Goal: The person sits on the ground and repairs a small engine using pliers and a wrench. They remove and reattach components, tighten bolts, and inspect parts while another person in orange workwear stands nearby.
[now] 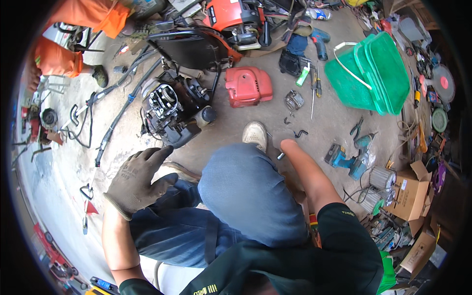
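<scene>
My left hand (141, 181) wears a dark grey-brown work glove. Its thumb stands apart from the fingers, over my left leg, with nothing in it. Just beyond its fingertips sits a small engine (169, 105), its cover off and a toothed gear and metal parts exposed. My bare right hand (289, 144) reaches low beside my knee; its fingers are hidden from above. A short silver rod end (280, 156) shows beside the wrist, and whether I hold it cannot be told. Near that hand lie a bent black piece (301, 133) and a metal cover (294, 100).
A red engine shroud (249, 86), screwdrivers (318, 84) and a green tube (303, 76) lie ahead. Nested green buckets (366, 73) stand at right, a blue cordless drill (346, 160) below them. Trimmer shafts (129, 101) lie left, near another person's orange trouser leg (59, 56).
</scene>
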`<control>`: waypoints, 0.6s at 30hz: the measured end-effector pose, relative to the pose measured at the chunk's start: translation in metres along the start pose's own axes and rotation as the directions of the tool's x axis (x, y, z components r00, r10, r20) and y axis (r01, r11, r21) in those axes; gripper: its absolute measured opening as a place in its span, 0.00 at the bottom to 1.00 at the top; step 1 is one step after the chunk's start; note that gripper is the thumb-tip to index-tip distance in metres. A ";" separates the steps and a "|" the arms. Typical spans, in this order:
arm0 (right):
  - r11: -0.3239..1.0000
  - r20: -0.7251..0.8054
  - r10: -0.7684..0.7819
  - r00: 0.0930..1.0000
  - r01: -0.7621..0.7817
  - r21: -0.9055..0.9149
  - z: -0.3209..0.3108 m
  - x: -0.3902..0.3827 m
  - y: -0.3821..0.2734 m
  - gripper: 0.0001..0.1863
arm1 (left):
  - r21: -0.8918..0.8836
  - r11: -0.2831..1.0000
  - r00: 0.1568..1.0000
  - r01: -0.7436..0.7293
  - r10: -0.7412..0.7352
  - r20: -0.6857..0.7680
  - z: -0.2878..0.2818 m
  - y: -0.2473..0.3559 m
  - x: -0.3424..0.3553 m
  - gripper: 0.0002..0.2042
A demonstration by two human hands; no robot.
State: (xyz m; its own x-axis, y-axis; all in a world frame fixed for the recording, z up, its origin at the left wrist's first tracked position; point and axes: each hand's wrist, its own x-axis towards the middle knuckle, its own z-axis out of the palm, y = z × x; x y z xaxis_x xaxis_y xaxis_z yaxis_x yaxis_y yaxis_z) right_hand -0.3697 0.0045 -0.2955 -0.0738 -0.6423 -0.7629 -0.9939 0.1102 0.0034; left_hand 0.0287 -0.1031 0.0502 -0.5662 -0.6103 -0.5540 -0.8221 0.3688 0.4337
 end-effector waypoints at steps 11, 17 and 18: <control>0.320 -0.364 0.064 0.929 0.326 0.889 -0.168 -0.061 0.019 0.09 | 0.035 0.996 0.994 -0.078 0.080 -0.070 0.004 -0.002 0.000 0.29; -0.186 -0.592 -0.416 0.690 0.573 0.798 -0.339 -0.185 -0.065 0.13 | -0.114 0.964 0.912 -0.240 0.183 -0.367 -0.001 0.005 0.000 0.27; -0.181 -0.567 -0.475 0.673 0.556 0.811 -0.350 -0.199 -0.083 0.15 | -0.156 0.950 0.885 -0.271 0.182 -0.429 -0.005 0.011 -0.005 0.27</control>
State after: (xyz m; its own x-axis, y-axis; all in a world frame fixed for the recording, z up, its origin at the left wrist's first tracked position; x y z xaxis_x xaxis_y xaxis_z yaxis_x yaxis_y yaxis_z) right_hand -0.3007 -0.1422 0.0827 0.3765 -0.9145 -0.1482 0.2048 0.2381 -0.9494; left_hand 0.0231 -0.0997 0.0613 -0.6245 -0.7737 -0.1067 -0.6183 0.4063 0.6728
